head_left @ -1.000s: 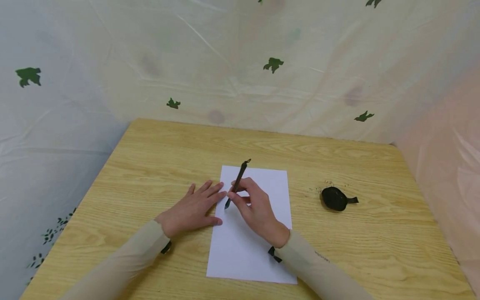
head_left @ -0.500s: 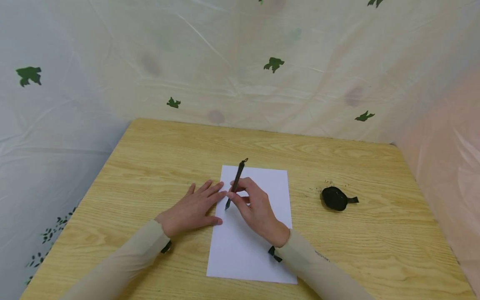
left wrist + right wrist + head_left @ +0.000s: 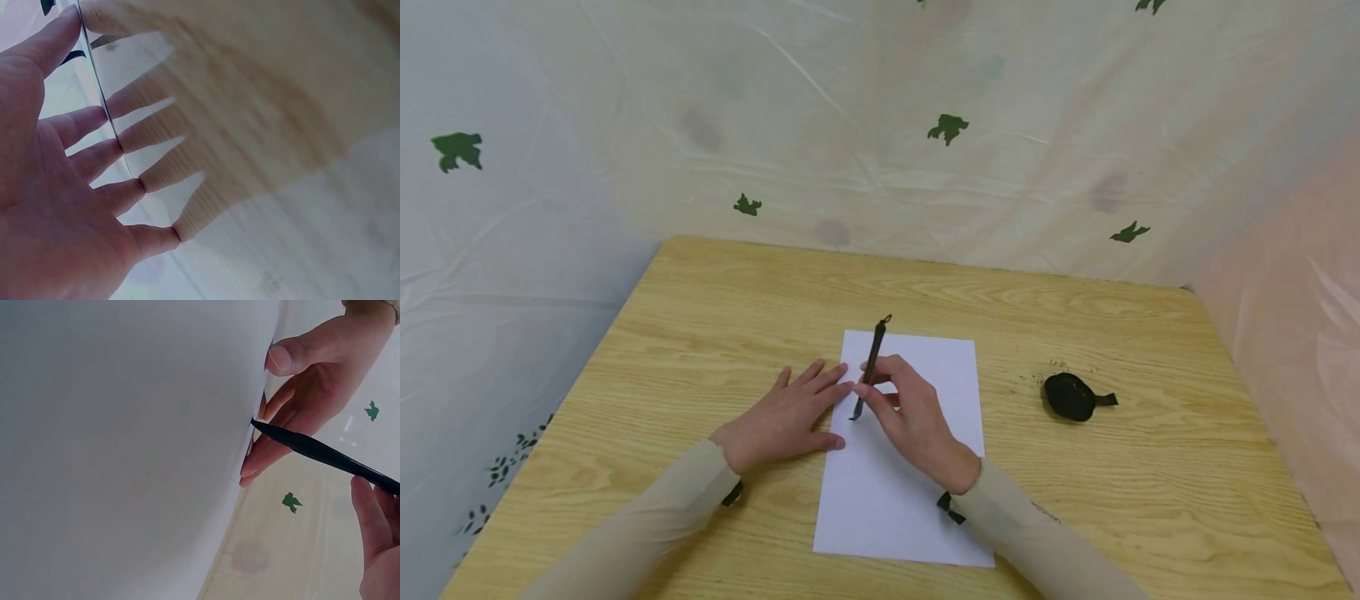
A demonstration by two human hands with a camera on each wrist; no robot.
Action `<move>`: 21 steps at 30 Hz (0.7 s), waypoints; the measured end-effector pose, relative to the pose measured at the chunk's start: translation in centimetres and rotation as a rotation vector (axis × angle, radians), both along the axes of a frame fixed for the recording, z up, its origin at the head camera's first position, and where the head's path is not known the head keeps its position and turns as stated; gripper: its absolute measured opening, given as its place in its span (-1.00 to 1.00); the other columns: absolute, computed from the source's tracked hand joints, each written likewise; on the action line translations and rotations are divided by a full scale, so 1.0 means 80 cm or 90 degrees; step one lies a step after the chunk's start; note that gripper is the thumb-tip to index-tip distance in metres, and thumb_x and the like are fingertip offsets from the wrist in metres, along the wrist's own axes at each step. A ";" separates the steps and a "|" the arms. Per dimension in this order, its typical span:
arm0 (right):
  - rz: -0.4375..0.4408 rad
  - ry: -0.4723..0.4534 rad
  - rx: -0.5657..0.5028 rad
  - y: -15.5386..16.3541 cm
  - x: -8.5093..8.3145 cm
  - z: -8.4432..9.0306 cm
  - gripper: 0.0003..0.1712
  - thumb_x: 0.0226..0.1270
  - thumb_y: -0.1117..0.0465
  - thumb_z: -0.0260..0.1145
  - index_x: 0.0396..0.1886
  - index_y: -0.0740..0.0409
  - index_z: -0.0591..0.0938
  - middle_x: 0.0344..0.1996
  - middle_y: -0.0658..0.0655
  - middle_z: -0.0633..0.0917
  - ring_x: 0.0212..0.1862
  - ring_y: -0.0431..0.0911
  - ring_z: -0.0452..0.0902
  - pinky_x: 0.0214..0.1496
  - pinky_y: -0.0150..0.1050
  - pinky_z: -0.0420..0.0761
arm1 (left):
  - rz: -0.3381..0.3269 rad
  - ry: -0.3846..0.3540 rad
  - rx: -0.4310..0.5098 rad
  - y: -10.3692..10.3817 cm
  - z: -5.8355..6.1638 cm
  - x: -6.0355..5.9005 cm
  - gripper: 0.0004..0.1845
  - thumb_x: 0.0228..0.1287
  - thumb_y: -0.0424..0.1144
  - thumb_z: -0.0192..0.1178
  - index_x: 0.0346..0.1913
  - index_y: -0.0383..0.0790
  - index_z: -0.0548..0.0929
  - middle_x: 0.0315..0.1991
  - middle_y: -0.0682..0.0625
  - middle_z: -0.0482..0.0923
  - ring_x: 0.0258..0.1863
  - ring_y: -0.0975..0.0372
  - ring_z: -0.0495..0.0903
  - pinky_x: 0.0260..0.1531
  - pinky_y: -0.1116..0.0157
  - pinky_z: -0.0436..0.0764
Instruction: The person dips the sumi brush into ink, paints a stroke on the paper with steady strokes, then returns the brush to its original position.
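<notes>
My right hand [image 3: 917,421] pinches a dark writing brush [image 3: 874,354] with a small loop at its upper end. The brush is held steeply, and its pointed tip touches the white paper [image 3: 902,517] near the left edge. A tiny dark mark shows at the tip. Flat, with fingers spread, my left hand [image 3: 786,421] rests across the paper's left edge, fingertips and thumb on the sheet. In the right wrist view the brush [image 3: 319,450] slants to the page, with the left hand [image 3: 325,381] behind it.
A small black dish [image 3: 1069,397] with a short handle stands right of the paper, dark specks beside it. The wooden table [image 3: 737,292] ends at pale hanging sheets [image 3: 850,125] printed with green birds, at the back and both sides.
The brush tip has shifted slightly right and its upper end has swung left, so the brush is steeper. A small dark mark has appeared at the tip. My left hand is still.
</notes>
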State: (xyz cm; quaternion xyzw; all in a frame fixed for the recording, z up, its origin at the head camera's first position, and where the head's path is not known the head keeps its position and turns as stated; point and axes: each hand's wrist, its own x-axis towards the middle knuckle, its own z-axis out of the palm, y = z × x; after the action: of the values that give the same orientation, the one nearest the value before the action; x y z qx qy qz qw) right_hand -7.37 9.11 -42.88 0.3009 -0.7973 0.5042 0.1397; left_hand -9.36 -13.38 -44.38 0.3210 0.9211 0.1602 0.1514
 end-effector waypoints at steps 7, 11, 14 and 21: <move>-0.005 0.000 0.006 0.001 0.001 0.001 -0.67 0.41 0.43 0.38 0.08 0.25 0.51 -0.08 0.21 0.66 -0.02 0.04 0.71 -0.20 -0.30 0.74 | 0.001 -0.002 -0.002 0.000 0.001 0.000 -0.11 0.35 0.19 0.34 0.61 -0.09 0.29 0.66 -0.05 0.05 0.64 -0.13 -0.10 0.39 -0.44 0.00; -0.006 0.003 0.002 0.002 0.000 0.001 -0.67 0.40 0.43 0.38 0.08 0.25 0.51 -0.08 0.22 0.66 -0.03 0.04 0.71 -0.21 -0.30 0.74 | 0.002 -0.005 -0.007 0.000 0.001 0.000 -0.11 0.35 0.20 0.33 0.61 -0.10 0.29 0.66 -0.05 0.05 0.64 -0.12 -0.11 0.40 -0.43 0.00; -0.007 0.006 -0.001 0.003 0.000 0.000 -0.65 0.39 0.43 0.40 0.08 0.26 0.51 -0.08 0.23 0.67 -0.03 0.04 0.72 -0.21 -0.29 0.74 | 0.004 -0.007 -0.011 0.001 0.002 0.000 -0.11 0.35 0.20 0.33 0.61 -0.10 0.30 0.66 -0.04 0.04 0.64 -0.12 -0.11 0.40 -0.43 -0.01; -0.017 0.007 -0.001 0.006 0.001 -0.002 -0.65 0.37 0.44 0.41 0.07 0.26 0.52 -0.08 0.18 0.67 -0.03 0.04 0.72 -0.22 -0.29 0.75 | 0.003 -0.005 -0.015 0.001 0.002 0.001 -0.12 0.35 0.20 0.33 0.60 -0.12 0.31 0.66 -0.05 0.05 0.64 -0.12 -0.11 0.40 -0.43 0.00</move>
State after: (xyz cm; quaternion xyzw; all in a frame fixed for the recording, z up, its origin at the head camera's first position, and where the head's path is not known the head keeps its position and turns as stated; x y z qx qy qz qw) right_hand -7.32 9.62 -43.07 0.2931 -0.8002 0.5011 0.1506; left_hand -9.30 -13.29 -44.23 0.3163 0.9230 0.1509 0.1588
